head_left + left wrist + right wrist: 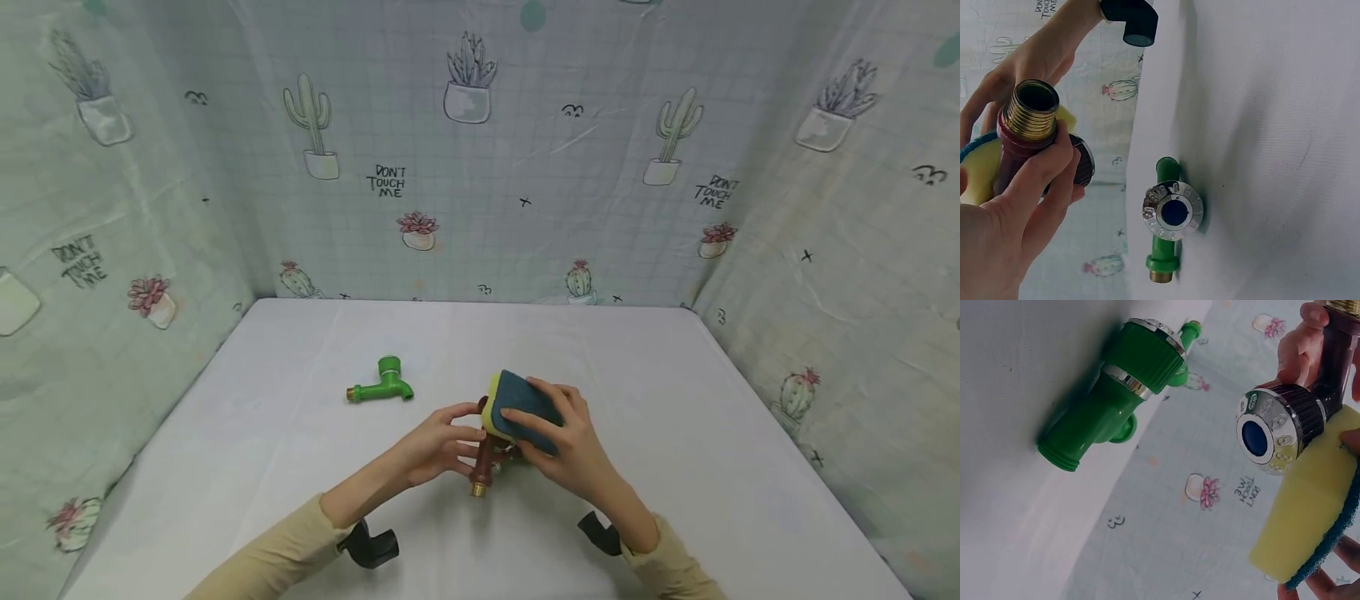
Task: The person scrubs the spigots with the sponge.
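- Up goes the cloth (480, 179), cactus-printed, rising beyond the brown tap and round both sides.
- Here's the white table (675, 375), spread beneath the brown tap.
- Two pale sleeves (277, 546) reach in, one each side of the brown tap.
- The right hand (573, 454) comes in from the tap's right, fingers clamped round the sponge.
- The left hand (438, 446) is on the tap's other side, and it's got it, fingers and thumb curled round the brown body!
- And the sponge (528, 400): blue scouring back outward, yellow face against the brown tap.
- Centre of it all, the brown tap (484, 454), held above the table between the hands, brass thread towards the person, knob chrome-rimmed and blue-centred.
- Out left of and beyond the brown tap lies a green tap (386, 385).
- A second green tap (1094, 415) sits low, just right of the brown one.
- Two black fittings (372, 547) flank the brown tap, nearer the person, at the wrists.
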`<action>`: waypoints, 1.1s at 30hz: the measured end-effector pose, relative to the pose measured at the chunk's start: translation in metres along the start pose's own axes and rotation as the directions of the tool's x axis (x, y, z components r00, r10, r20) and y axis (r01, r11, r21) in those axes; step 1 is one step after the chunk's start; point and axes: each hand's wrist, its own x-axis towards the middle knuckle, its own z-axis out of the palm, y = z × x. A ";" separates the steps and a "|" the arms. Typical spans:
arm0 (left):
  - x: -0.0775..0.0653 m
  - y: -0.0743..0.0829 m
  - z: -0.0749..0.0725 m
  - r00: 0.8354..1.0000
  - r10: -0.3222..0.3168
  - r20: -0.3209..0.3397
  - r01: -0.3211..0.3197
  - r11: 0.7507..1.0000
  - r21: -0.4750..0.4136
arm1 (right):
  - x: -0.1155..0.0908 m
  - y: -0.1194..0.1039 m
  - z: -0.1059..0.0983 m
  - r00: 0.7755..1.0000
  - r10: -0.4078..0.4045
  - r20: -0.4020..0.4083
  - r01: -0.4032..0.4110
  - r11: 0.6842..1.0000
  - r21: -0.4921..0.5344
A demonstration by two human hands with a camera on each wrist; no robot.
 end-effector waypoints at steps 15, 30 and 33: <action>0.013 0.005 0.007 0.994 -0.020 -0.108 0.017 1.000 -0.023 | -0.006 -0.004 -0.002 0.992 -0.119 0.039 0.121 0.991 -0.060; 0.020 0.004 0.007 0.981 0.025 -0.194 -0.027 1.000 -0.010 | -0.016 -0.006 -0.008 0.985 -0.159 0.064 0.163 0.985 -0.062; 0.019 0.006 0.008 0.981 0.027 -0.191 -0.030 0.999 -0.014 | -0.015 -0.004 -0.010 0.990 -0.134 0.051 0.138 0.987 -0.081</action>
